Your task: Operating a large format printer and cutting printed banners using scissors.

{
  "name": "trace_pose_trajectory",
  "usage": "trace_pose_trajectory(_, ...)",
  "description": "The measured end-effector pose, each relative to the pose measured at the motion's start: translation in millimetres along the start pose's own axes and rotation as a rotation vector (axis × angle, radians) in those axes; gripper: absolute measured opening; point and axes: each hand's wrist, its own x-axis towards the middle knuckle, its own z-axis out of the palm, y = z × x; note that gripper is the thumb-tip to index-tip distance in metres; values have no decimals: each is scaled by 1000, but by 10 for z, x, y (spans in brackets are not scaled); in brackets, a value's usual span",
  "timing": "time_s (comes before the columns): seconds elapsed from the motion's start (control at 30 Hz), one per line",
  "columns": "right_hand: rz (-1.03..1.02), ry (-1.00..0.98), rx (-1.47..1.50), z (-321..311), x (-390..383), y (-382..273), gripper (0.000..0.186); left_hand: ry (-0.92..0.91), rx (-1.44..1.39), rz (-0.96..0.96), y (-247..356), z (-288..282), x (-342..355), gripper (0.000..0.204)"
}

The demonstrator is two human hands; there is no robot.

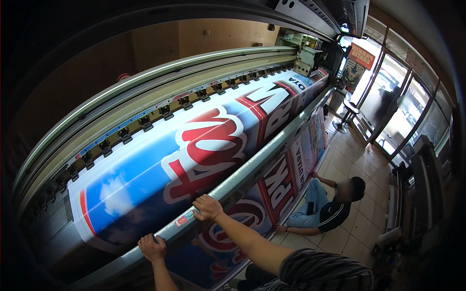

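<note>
Glass doors [393, 99] are letting bright daylight in far beyond and to the right of the right hand [208, 207], leaving a sheen on the pale floor tiles [357, 182]. Both hands are clamping onto a long grey metal bar [242, 180]: the right is folding its fingers over the top, and the left hand [152, 247] is gripping the same bar below and to the left, the two sitting apart. Just past the hands, a printed banner [145, 189] is stretching across a wide printer [160, 78], its glossy face showing blue sky, white cloud and large red-and-white lettering under faint streaks of reflected light. Below the right hand, on the bar's near side, more of it is hanging toward the floor. To that hand's right, a co-worker [335, 218] is sitting on the tiles, both hands resting at the banner's edge. Ahead of both gripping hands, small black clamps [185, 103] are lining the printer, and a brown wall [218, 36] is rising dimly behind.
</note>
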Motion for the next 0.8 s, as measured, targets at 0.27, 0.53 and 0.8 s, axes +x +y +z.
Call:
trace_pose_trajectory(0.27,-7,2,-9,-15,21,-7,33,-9,0,-22,13,-14,10,25)
trace_pose_trajectory(0.53,-4,23,-3,-53,32,-23,28,-4,7,-6,5,-1,2,23)
trace_pose_trajectory(0.8,-14,23,-6,-79,40,-32,28,-5,4,0,-18,5,11,24)
